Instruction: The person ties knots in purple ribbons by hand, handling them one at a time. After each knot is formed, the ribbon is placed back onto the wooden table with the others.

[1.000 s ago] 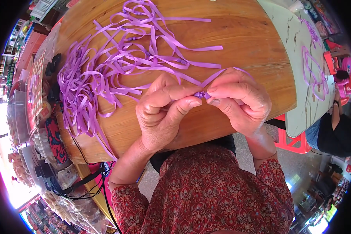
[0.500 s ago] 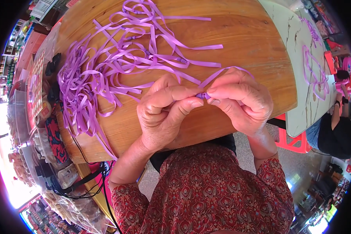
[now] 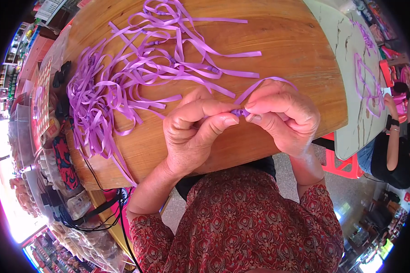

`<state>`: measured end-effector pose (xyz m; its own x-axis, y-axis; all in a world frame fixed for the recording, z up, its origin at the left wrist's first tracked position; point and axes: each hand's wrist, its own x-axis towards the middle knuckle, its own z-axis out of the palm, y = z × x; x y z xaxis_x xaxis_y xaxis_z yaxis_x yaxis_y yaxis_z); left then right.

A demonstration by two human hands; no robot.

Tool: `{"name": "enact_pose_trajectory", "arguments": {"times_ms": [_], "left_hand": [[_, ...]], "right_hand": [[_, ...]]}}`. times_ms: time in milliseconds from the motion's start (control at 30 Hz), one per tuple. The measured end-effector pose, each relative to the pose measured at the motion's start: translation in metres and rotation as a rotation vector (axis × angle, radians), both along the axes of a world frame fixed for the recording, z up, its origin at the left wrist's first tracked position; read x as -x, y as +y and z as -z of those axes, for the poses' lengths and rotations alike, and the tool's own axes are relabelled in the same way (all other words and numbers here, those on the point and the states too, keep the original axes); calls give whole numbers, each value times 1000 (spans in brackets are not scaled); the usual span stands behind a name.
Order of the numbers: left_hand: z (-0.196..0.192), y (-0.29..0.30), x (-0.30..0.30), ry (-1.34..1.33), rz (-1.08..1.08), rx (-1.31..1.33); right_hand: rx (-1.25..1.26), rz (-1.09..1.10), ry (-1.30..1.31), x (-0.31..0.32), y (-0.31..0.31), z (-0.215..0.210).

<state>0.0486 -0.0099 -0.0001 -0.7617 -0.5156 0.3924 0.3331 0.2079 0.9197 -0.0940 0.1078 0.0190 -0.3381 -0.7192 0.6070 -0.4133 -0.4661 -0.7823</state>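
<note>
Between my two hands, just above the near part of the wooden table point(image 3: 287, 59), is a purple ribbon point(image 3: 259, 84) with a small darker purple knotted or wrapped piece point(image 3: 239, 112) on it. My left hand point(image 3: 193, 129) pinches one side of that piece with thumb and forefinger. On its other side, my right hand point(image 3: 284, 116) pinches the ribbon, which arches up behind the knuckles. Past my left hand lies a loose tangle of purple ribbons point(image 3: 95, 91), several with similar darker wrapped bits. My palms and curled fingers hide the rest of the held ribbon.
A white marble-patterned table point(image 3: 346, 132) adjoins on the right, with more purple ribbon point(image 3: 369, 86) on it. Another person's arm point(image 3: 393, 141) reaches to its edge. A red plastic stool point(image 3: 339, 164) stands below. Black cables point(image 3: 118, 204) hang at the left table edge, beside bags and boxes.
Both hands shift very slightly, still pinching the purple ribbon at the wrapped piece. At the far right, the other person's arm has moved up toward the marble-patterned table.
</note>
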Motion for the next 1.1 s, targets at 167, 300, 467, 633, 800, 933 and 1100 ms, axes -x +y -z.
{"name": "enact_pose_trajectory", "arguments": {"times_ms": [167, 300, 467, 633, 800, 933, 1100], "left_hand": [[-1, 1, 0, 5, 0, -31], [-1, 3, 1, 27, 4, -82], [-2, 3, 1, 27, 19, -120], [-2, 3, 1, 22, 16, -113], [-3, 3, 2, 25, 11, -99], [-2, 2, 2, -9, 3, -65], [-4, 3, 3, -3, -17, -33]], "right_hand": [[-9, 6, 18, 0, 0, -2], [-21, 25, -35, -2, 1, -1], [-27, 38, -59, -3, 1, 0], [4, 29, -27, -2, -1, 2], [5, 55, 57, -1, 0, 0], [0, 70, 118, 1, 1, 1], [1, 26, 166, 0, 3, 0]]}}
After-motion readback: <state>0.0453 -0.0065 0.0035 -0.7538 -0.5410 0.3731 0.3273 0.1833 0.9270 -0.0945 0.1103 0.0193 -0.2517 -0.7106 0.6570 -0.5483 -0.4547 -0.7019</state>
